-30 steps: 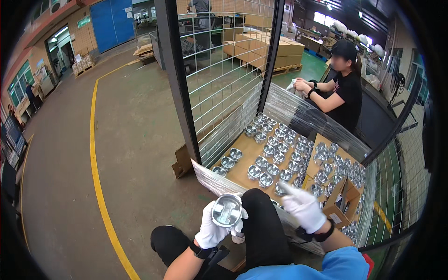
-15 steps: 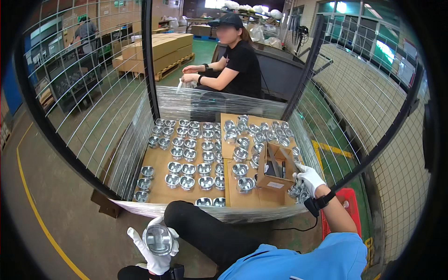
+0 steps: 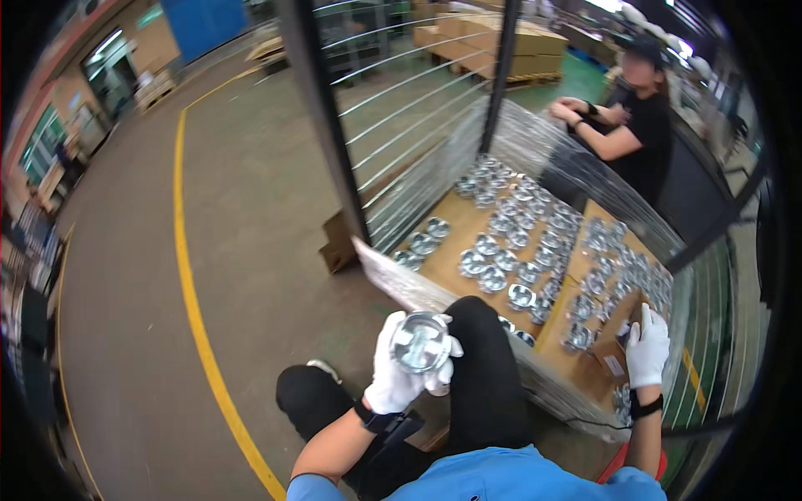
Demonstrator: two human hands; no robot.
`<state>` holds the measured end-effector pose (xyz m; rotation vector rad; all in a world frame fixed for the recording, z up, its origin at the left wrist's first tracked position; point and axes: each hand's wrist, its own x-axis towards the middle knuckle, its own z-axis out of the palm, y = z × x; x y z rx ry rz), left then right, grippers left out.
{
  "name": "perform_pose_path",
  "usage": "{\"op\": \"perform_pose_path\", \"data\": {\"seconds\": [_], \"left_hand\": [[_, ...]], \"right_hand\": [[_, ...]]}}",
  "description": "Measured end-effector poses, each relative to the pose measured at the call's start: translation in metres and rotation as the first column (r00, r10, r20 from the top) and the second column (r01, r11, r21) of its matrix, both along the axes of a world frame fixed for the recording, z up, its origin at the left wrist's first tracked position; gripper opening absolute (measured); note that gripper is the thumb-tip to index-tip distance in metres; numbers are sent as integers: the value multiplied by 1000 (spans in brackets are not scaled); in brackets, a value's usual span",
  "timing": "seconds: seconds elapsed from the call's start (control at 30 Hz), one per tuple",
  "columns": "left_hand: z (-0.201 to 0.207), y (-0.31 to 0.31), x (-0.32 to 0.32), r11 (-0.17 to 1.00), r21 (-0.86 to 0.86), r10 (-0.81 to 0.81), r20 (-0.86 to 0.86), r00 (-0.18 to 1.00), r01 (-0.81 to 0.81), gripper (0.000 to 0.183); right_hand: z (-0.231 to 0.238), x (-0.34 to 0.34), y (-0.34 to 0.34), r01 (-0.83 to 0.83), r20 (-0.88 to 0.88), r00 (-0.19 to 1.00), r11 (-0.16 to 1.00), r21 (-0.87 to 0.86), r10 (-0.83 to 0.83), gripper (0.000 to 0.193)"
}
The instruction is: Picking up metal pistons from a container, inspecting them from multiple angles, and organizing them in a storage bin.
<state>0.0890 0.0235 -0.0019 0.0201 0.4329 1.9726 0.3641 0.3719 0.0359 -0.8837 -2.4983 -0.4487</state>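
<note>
My left hand [image 3: 393, 380], in a white glove, holds up a shiny metal piston [image 3: 420, 342] above my knees, its hollow side facing me. The fingers wrap round its lower and right side. On the right, my white-gloved right hand [image 3: 648, 355] is at the right edge of a small open cardboard box [image 3: 612, 355]. Its fingers look closed together, and what they hold, if anything, is hidden. The box stands among pistons [image 3: 595, 280] at the crate's near right. More pistons [image 3: 501, 260] lie in rows on cardboard [image 3: 451, 280].
Plastic film [image 3: 418, 284] wraps the crate's low sides, with dark posts [image 3: 330, 125] and wire mesh above. A co-worker [image 3: 639, 125] in black sits beyond it. Cartons [image 3: 501, 46] are stacked on a pallet behind. A yellow floor line [image 3: 190, 292] runs at left. A red bin [image 3: 614, 468] is partly visible below my right arm.
The view has swung left, so the crate now appears farther right and tilted. My left hand has lifted the piston nearer my knee. My right hand stays beside the box.
</note>
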Motion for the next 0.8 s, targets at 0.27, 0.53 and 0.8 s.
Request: {"op": "perform_pose_path", "data": {"seconds": [0.27, 0.53, 0.8], "left_hand": [[-12, -28, 8, 939, -83, 287, -338, 896, -332, 57], [-31, -33, 37, 690, 18, 250, -944, 215, -724, 56], [-33, -26, 1, 700, -226, 155, -878, 453, -677, 63]], "right_hand": [[11, -158, -171, -556, -515, 815, 108, -824, 266, 32], [-8, -189, -227, -654, -527, 604, -5, -756, 598, 66], [12, -291, -125, -518, -503, 746, -93, -850, 437, 33]]}}
